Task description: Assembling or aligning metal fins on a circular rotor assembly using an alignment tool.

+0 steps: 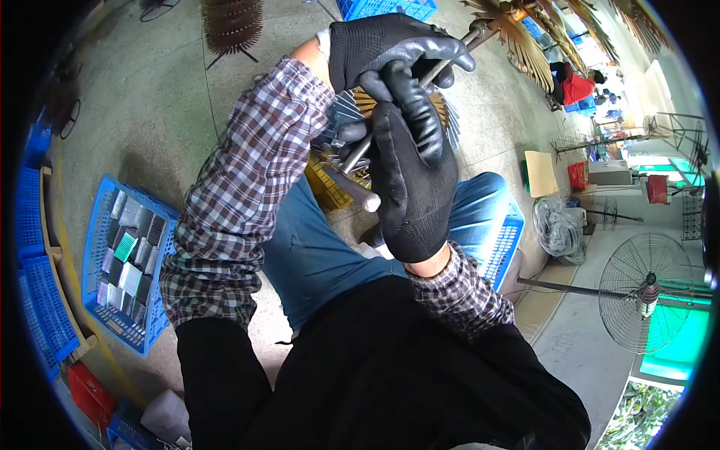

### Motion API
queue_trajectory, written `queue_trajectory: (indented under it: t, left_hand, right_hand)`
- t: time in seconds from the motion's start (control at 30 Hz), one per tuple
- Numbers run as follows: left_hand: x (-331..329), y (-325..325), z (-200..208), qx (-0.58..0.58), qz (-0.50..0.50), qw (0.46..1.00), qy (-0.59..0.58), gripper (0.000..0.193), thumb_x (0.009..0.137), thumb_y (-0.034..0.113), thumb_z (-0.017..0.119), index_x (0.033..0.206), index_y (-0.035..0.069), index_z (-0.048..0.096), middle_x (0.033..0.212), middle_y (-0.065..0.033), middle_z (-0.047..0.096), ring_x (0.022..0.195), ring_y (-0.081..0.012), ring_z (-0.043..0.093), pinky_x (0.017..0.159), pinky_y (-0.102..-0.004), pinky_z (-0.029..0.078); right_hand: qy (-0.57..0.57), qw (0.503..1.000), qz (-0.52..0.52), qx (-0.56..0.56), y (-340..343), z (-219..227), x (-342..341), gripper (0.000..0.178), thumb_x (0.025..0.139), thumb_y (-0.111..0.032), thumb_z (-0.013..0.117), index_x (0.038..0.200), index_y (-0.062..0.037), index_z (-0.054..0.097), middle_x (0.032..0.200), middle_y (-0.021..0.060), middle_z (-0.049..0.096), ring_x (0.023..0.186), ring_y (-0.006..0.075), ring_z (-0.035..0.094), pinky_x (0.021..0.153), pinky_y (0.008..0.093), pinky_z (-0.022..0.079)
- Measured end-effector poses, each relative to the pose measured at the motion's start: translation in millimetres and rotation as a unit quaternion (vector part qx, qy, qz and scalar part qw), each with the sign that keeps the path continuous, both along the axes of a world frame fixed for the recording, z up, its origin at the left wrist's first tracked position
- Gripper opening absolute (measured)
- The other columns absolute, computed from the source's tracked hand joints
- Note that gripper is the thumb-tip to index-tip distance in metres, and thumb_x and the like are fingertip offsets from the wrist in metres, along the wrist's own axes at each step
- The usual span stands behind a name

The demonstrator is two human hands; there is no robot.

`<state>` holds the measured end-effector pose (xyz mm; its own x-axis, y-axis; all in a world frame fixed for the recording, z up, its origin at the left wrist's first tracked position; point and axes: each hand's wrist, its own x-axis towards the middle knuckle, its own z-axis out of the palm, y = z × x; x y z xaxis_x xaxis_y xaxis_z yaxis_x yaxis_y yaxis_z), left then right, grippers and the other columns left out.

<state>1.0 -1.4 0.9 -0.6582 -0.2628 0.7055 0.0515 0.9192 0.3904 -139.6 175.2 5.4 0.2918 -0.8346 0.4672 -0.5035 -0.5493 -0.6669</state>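
Both my hands wear black coated work gloves and are at a thin metal rod (pixel 358 156) that slants from upper right to lower left. My left hand (pixel 390 52) curls over the rod's upper part, its fingers bent across it. My right hand (pixel 417 169) is closed around the rod lower down, thumb on the left side, knuckles upward. Below the right thumb sticks out a grey bar with a pale round end (pixel 370 203); how it joins the rod is hidden. Behind the hands, silver and gold-coloured metal fins (pixel 450 120) show in part.
A blue crate (pixel 96 247) of finned metal blocks stands at left. A yellow crate (pixel 326 187) is between my knees. Fanned metal pieces (pixel 517 45) hang at upper right; a dark finned stack (pixel 232 26) stands at upper left. A fan (pixel 646 292) and a person in red (pixel 577 88) are at right.
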Motion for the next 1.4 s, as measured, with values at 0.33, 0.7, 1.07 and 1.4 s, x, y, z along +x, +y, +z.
queue_trajectory:
  t: [0.33, 0.7, 1.07, 1.4]
  left_hand:
    - [16, -31, 22, 0.312, -0.276, 0.906, -0.081, 0.056, 0.095, 0.040, 0.074, 0.141, 0.012, 0.060, 0.118, -0.0106, 0.070, 0.100, -0.0223, 0.066, 0.094, -0.0376, 0.053]
    - [59, -56, -12, 0.396, -0.151, 0.903, 0.070, 0.070, 0.081, 0.044, 0.084, 0.140, 0.013, 0.062, 0.108, -0.0083, 0.072, 0.096, -0.0221, 0.072, 0.087, -0.0359, 0.062]
    - [-24, -39, -86, 0.505, -0.165, 0.822, 0.205, 0.061, 0.105, 0.047, 0.055, 0.149, 0.006, 0.051, 0.147, -0.0161, 0.054, 0.117, -0.0230, 0.064, 0.106, -0.0394, 0.050]
    - [-94, -55, -104, 0.581, 0.021, 0.805, 0.119, 0.031, 0.106, 0.025, 0.061, 0.126, 0.001, 0.064, 0.089, -0.0012, 0.067, 0.069, -0.0075, 0.055, 0.061, -0.0247, 0.043]
  right_hand:
    - [-0.219, 0.970, 0.102, -0.030, -34, 2, 45, 0.036, 0.105, -0.019, 0.058, 0.138, -0.0042, 0.060, 0.134, 0.0166, 0.065, 0.107, 0.0277, 0.072, 0.090, 0.0344, 0.060]
    - [-0.424, 0.896, 0.116, 0.070, -77, 5, 85, 0.038, 0.106, -0.025, 0.061, 0.133, 0.0020, 0.065, 0.119, 0.0123, 0.073, 0.095, 0.0173, 0.073, 0.082, 0.0273, 0.061]
    - [-0.574, 0.764, 0.132, 0.264, -76, 18, 95, 0.038, 0.102, -0.002, 0.061, 0.140, -0.0031, 0.063, 0.117, 0.0084, 0.070, 0.094, 0.0139, 0.069, 0.080, 0.0246, 0.055]
    - [-0.540, 0.807, 0.141, 0.195, -87, -3, 106, 0.040, 0.100, 0.000, 0.062, 0.140, -0.0047, 0.064, 0.122, 0.0076, 0.069, 0.099, 0.0146, 0.068, 0.083, 0.0256, 0.054]
